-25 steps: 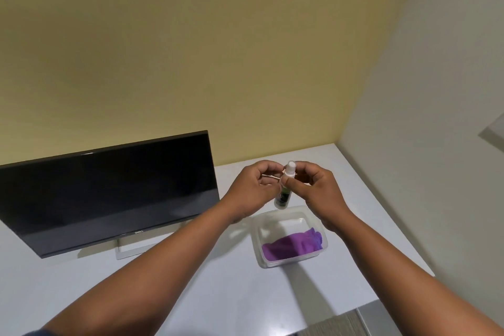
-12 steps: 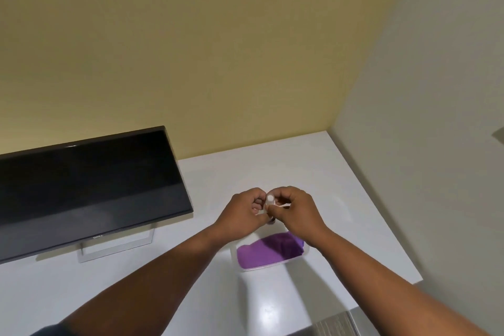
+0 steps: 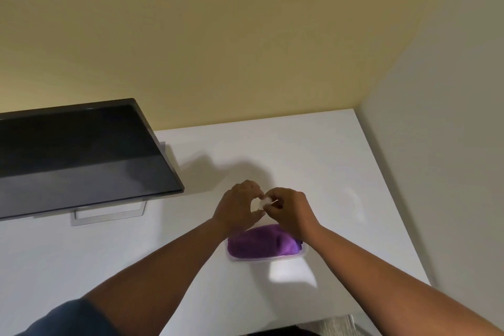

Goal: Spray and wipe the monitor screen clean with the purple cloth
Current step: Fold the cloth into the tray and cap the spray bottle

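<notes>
a: bottle (image 3: pixel 258 204) first. where's it at?

b: between my two hands, above the far end of the tray. only its white top shows, small & blurry. the body's hidden behind my fingers.

a: so who's got hold of it?

b: my left hand (image 3: pixel 238 210) is curled round it from the left, thumb underneath, fingers over the top. my right hand (image 3: pixel 289 210) pinches at the white top w/ fingertips, the rest of the fingers tucked in. a thin pale sliver sticks out by the right fingertips, can't tell what it is.

a: cloth?

b: purple cloth (image 3: pixel 263 245) is bunched up in the clear tray (image 3: pixel 301 255), just below my wrists, nearer to me. not touching it. right wrist covers the tray's right far corner.

a: monitor?

b: monitor (image 3: pixel 81 155) is off to the left, well apart from my hands. screen's dark, tilted in this view, its silver stand (image 3: pixel 109 213) sits on the white desk (image 3: pixel 313 150).

a: anything else around?

b: desk runs into a corner: yellow wall (image 3: pixel 218 35) behind, grey-white wall (image 3: pixel 450 117) on the right. both forearms are bare, a bit of dark sleeve (image 3: pixel 68 319) at bottom left. hands' shadow falls on the desk beyond them, & a bright patch of light on the desk just this side of the tray.
</notes>
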Action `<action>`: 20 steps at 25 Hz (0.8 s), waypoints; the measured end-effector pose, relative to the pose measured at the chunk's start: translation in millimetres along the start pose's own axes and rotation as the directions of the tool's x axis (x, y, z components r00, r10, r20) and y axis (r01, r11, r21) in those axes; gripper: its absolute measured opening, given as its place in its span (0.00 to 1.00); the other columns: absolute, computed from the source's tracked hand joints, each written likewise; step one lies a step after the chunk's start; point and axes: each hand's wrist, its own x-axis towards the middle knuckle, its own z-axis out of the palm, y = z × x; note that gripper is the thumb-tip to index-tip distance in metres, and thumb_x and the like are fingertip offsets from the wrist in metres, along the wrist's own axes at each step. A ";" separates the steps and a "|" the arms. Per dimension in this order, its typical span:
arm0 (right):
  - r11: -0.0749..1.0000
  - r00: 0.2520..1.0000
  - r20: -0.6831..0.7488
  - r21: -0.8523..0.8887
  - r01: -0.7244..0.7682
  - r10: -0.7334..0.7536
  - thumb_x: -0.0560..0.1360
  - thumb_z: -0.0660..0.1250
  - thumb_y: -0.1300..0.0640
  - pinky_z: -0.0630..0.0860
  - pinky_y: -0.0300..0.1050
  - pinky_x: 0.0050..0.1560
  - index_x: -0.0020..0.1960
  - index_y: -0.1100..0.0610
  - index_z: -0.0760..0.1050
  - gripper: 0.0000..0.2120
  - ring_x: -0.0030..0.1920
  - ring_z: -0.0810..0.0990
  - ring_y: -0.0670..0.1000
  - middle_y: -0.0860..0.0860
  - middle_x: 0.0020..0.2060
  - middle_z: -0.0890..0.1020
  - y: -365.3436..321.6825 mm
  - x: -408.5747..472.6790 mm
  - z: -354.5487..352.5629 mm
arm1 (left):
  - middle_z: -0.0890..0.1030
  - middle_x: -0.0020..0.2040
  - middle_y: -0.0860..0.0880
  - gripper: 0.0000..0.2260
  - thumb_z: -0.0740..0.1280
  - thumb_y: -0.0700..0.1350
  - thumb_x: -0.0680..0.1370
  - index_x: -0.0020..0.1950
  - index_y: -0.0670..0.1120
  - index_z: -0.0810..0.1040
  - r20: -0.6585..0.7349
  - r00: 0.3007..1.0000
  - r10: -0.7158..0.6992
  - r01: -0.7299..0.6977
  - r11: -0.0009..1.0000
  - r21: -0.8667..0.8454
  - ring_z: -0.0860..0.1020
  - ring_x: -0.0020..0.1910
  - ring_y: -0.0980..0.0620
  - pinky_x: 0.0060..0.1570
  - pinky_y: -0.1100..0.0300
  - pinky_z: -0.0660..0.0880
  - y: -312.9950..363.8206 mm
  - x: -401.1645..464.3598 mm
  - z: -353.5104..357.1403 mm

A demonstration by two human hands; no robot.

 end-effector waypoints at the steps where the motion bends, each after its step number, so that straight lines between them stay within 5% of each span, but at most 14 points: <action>1: 1.000 1.000 0.003 0.001 -0.005 0.005 0.75 0.70 0.59 0.71 0.30 0.36 0.42 0.49 0.81 0.07 0.33 0.80 0.39 0.41 0.33 0.83 2.3 3.3 2.2 | 0.78 0.66 0.53 0.15 0.74 0.53 0.76 0.59 0.50 0.81 0.004 1.000 -0.015 0.015 1.000 -0.004 0.77 0.63 0.50 0.63 0.53 0.73 -2.9 2.4 2.6; 6: 0.998 0.999 0.048 -0.061 -0.009 0.012 0.75 0.70 0.58 0.72 0.34 0.39 0.41 0.50 0.81 0.06 0.35 0.78 0.42 0.42 0.34 0.82 10.2 13.7 8.6 | 0.82 0.59 0.53 0.14 0.75 0.52 0.76 0.59 0.48 0.82 0.010 0.996 -0.084 0.085 0.994 -0.072 0.80 0.59 0.49 0.61 0.51 0.75 -11.7 4.9 11.2; 13: 0.983 0.998 0.063 -0.179 0.029 -0.018 0.77 0.67 0.55 0.77 0.52 0.47 0.46 0.50 0.81 0.04 0.41 0.78 0.50 0.47 0.39 0.80 10.4 19.5 13.9 | 0.84 0.53 0.52 0.13 0.73 0.53 0.77 0.57 0.49 0.80 0.029 0.995 -0.098 0.100 0.993 -0.065 0.81 0.51 0.50 0.53 0.53 0.77 -12.1 8.0 10.6; 20: 0.972 0.996 0.068 -0.223 0.071 -0.057 0.76 0.70 0.52 0.78 0.49 0.56 0.65 0.51 0.77 0.18 0.54 0.81 0.52 0.50 0.58 0.81 7.7 13.0 13.0 | 0.84 0.57 0.50 0.21 0.75 0.54 0.75 0.64 0.48 0.77 0.041 0.991 -0.126 0.129 0.989 -0.070 0.82 0.53 0.47 0.52 0.54 0.78 -9.4 6.7 0.4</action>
